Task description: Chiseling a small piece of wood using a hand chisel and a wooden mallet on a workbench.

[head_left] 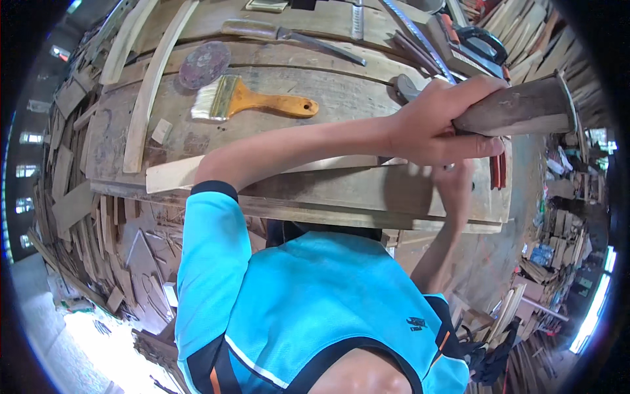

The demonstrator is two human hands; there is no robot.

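Observation:
My left arm reaches across the bench to the right, and my left hand (436,121) is closed round a thick dark wooden tool handle (518,108) with a pale rim at its wide end. The working end of that tool is hidden. Just below and partly behind it, my right hand (454,180) has its fingers curled; what they hold, if anything, is hidden by the left hand. A pale wooden strip (167,176) lies along the bench's near side under my left forearm. A dark rounded piece (405,87) sits just beyond my left hand.
On the wooden bench (354,85) lie a wide paintbrush (262,104), a round worn disc (205,64), a chisel (262,30), a small wood block (161,131) and long pale strips (161,79). Rulers and tools crowd the far right. Scrap wood (72,197) is piled on the left.

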